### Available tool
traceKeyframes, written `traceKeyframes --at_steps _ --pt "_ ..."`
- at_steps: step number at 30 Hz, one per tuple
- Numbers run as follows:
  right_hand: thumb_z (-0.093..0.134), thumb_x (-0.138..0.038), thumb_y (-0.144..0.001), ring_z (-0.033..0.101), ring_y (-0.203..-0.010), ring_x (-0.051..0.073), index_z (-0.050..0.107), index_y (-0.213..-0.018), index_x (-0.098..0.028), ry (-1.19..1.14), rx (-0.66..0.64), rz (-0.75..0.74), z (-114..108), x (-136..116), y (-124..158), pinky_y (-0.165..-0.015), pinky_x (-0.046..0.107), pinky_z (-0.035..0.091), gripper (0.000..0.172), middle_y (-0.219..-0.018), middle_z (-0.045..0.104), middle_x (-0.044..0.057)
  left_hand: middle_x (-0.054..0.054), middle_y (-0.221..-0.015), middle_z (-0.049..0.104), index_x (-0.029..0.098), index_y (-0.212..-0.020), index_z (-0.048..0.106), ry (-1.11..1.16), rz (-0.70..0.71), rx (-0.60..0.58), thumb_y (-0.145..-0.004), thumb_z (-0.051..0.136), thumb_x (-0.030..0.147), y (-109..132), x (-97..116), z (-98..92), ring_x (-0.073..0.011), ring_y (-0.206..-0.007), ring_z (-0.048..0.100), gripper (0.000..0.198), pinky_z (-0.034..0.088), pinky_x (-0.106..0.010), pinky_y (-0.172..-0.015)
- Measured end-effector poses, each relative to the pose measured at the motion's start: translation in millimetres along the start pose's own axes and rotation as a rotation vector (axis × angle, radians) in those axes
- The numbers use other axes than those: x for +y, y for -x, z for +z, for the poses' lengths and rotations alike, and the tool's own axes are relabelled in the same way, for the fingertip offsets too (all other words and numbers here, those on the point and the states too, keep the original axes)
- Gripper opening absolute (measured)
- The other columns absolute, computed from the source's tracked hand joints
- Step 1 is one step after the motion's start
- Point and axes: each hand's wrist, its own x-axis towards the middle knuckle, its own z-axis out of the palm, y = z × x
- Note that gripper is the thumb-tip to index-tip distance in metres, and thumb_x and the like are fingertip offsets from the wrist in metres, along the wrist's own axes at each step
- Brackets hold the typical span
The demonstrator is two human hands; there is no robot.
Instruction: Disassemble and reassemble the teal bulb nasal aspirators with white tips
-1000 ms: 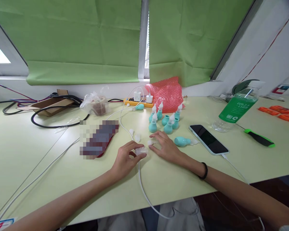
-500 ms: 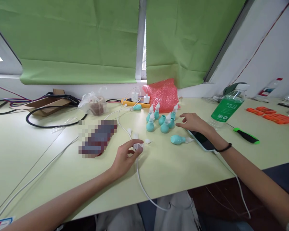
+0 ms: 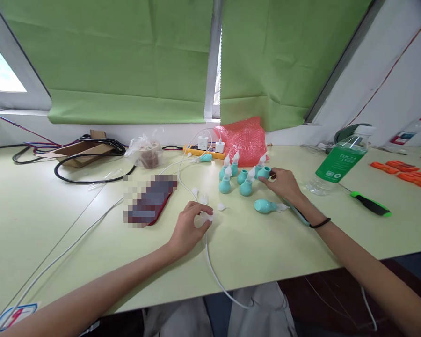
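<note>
My left hand (image 3: 188,230) pinches a translucent nozzle tip (image 3: 204,218) between thumb and fingers, just above the table. Close by lie a few loose white tips (image 3: 221,207). My right hand (image 3: 282,183) has its thumb and fingers closed on an open-topped teal rubber bulb (image 3: 264,172), at the right edge of a cluster of such bulbs. Most bulbs in the cluster wear a pointed clear tip, like the front one (image 3: 246,188); another open-topped bulb (image 3: 242,176) stands among them. A tipped bulb syringe (image 3: 265,206) lies on its side below my right hand.
A phone (image 3: 154,199) lies left, with a white cable (image 3: 210,262) running under my left hand. Behind are a power strip (image 3: 192,150), pink bubble wrap (image 3: 245,140) and a wrapped tape roll (image 3: 149,154). A tilted bottle (image 3: 340,161) and a screwdriver (image 3: 370,203) are right.
My right hand has closed on an open-topped bulb and drawn it to the right side of the cluster. My left hand still holds the tip, lowered slightly. The view has shifted a little.
</note>
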Motion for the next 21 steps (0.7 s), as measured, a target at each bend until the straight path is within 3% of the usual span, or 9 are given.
traceKeyframes --at_steps 3,5,7,9,13,17,21 --pt "0.056 -0.037 -0.063 0.057 -0.078 0.021 0.054 -0.083 -0.014 -0.127 0.389 -0.112 -16 -19 12 -0.068 0.032 0.047 0.031 -0.087 0.059 0.011 -0.002 -0.085 0.063 0.02 -0.082 0.056 -0.046 0.018 0.067 -0.067 0.054 0.008 0 2 -1.3 -0.018 -0.083 0.049 0.019 0.046 -0.034 -0.071" --pt "0.058 -0.034 -0.062 0.056 -0.081 0.02 0.05 -0.087 -0.017 -0.304 0.479 -0.256 -25 -40 24 -0.065 0.031 0.049 0.032 -0.095 0.056 0.01 -0.003 -0.088 0.063 0.021 -0.097 0.054 -0.062 0.036 0.079 -0.07 0.052 0.007 0 1 -1.4 -0.0179 -0.08 0.048 0.03 0.045 -0.033 -0.067" --pt "0.059 -0.029 -0.06 0.056 -0.079 0.019 0.046 -0.083 -0.019 -0.48 0.427 -0.407 -27 -64 38 -0.063 0.03 0.049 0.028 -0.09 0.058 0.007 -0.004 -0.092 0.062 0.021 -0.106 0.05 -0.051 0.083 0.046 -0.073 0.048 0.007 1 1 -1.1 -0.0169 -0.078 0.049 0.035 0.045 -0.031 -0.066" --pt "0.06 -0.024 -0.058 0.057 -0.076 0.017 0.043 -0.08 -0.021 -0.617 0.249 -0.535 -20 -87 53 -0.059 0.028 0.049 0.028 -0.084 0.058 0.004 -0.005 -0.093 0.061 0.02 -0.103 0.051 -0.031 0.11 0.001 -0.076 0.045 0.008 1 -1 -0.7 -0.0159 -0.078 0.051 0.031 0.046 -0.031 -0.068" --pt "0.052 -0.017 -0.056 0.052 -0.066 0.015 0.042 -0.083 -0.021 -0.682 0.066 -0.61 7 -110 80 -0.058 0.027 0.044 0.029 -0.074 0.053 0.001 -0.005 -0.094 0.061 0.019 -0.096 0.048 0.17 -0.021 0.008 -0.077 0.049 0.015 1 0 -0.9 -0.0153 -0.083 0.056 0.019 0.047 -0.031 -0.074" --pt "0.046 -0.015 -0.058 0.05 -0.067 0.015 0.042 -0.086 -0.02 -0.651 -0.067 -0.592 22 -111 93 -0.062 0.027 0.042 0.029 -0.077 0.052 0.002 -0.007 -0.102 0.061 0.018 -0.103 0.044 0.495 -0.18 0.004 -0.075 0.054 0.023 -2 4 -2.6 -0.017 -0.092 0.057 0.03 0.047 -0.032 -0.081" --pt "0.046 -0.016 -0.057 0.043 -0.053 0.011 0.038 -0.084 -0.021 -0.602 -0.175 -0.466 24 -111 94 -0.052 0.023 0.037 0.028 -0.067 0.047 -0.002 -0.009 -0.1 0.062 0.014 -0.095 0.053 0.698 -0.29 -0.068 -0.074 0.056 0.029 -4 8 -3.1 -0.0201 -0.089 0.059 0.026 0.047 -0.033 -0.08"
